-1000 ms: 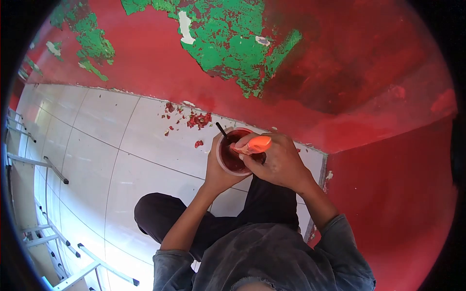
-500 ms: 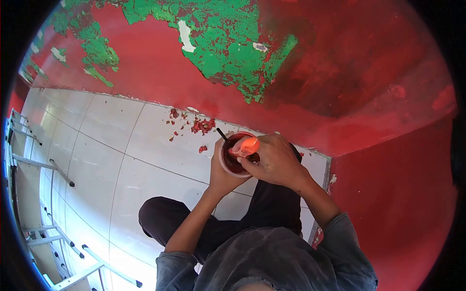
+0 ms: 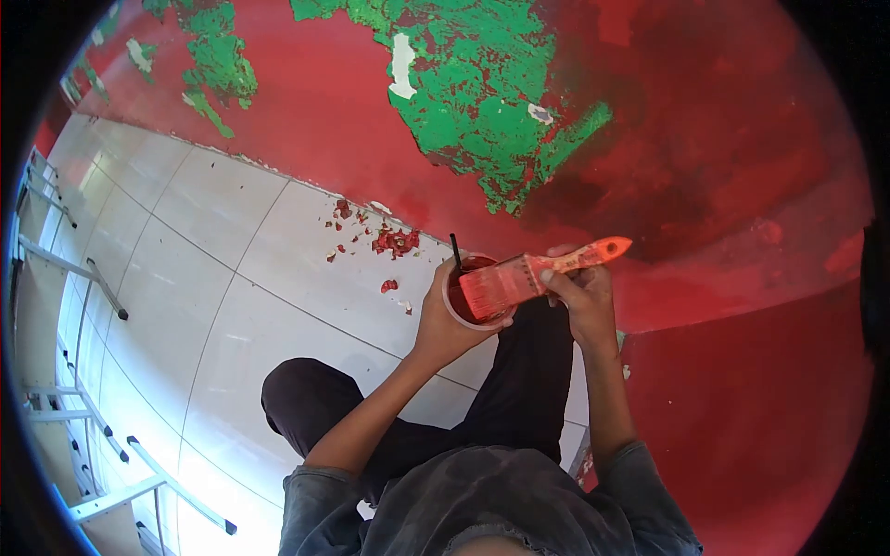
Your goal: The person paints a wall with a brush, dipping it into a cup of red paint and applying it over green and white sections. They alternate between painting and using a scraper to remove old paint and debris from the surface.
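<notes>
Grips the brush (image 3: 521,280) by its handle (image 3: 604,250), pinched between the fingers of the right hand (image 3: 588,301), with red bristles (image 3: 487,295) reaching left over the mouth of the cup (image 3: 462,321). Clasps the cup in the curled fingers of the left hand (image 3: 441,324), with a black stick (image 3: 455,250) leaning out toward the far side.
</notes>
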Demonstrator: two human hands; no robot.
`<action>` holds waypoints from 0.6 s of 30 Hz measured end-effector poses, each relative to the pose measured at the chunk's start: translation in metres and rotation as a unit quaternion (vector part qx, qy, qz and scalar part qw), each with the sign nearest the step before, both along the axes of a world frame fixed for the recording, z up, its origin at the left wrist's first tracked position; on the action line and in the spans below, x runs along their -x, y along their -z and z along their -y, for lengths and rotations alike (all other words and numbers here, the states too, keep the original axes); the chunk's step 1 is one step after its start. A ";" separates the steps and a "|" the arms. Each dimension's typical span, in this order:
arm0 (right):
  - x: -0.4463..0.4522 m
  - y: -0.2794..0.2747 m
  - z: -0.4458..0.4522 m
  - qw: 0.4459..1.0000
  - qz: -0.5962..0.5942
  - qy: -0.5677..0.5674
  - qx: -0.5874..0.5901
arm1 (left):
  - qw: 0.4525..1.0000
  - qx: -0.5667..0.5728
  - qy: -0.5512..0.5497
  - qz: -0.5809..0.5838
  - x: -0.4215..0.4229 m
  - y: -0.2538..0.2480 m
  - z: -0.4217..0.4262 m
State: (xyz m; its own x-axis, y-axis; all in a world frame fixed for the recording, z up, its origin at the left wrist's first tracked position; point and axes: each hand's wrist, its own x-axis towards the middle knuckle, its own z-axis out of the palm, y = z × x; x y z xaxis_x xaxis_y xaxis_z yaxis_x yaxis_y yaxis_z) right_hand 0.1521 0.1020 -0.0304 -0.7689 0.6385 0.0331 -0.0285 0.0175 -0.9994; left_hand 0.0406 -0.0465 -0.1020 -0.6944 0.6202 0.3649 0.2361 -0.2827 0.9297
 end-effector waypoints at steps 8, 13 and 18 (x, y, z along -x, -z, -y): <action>-0.013 -0.002 0.004 0.994 -0.085 0.067 0.002 | 1.000 -0.006 -0.011 -0.015 0.001 0.005 -0.009; -0.031 -0.018 0.012 0.966 -0.127 0.074 -0.214 | 1.000 -0.006 -0.016 -0.010 0.004 0.012 -0.014; -0.036 -0.041 0.021 0.929 -0.192 0.029 -0.316 | 0.999 0.004 -0.023 -0.023 0.005 0.008 -0.015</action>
State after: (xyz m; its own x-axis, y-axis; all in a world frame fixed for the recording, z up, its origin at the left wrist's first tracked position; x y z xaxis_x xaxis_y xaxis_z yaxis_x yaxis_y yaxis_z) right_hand 0.1876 0.0807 0.0107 -0.5873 0.4387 0.6802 -0.3618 0.6095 -0.7054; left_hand 0.0353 -0.0320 -0.1102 -0.7040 0.5915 0.3930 0.2915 -0.2639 0.9195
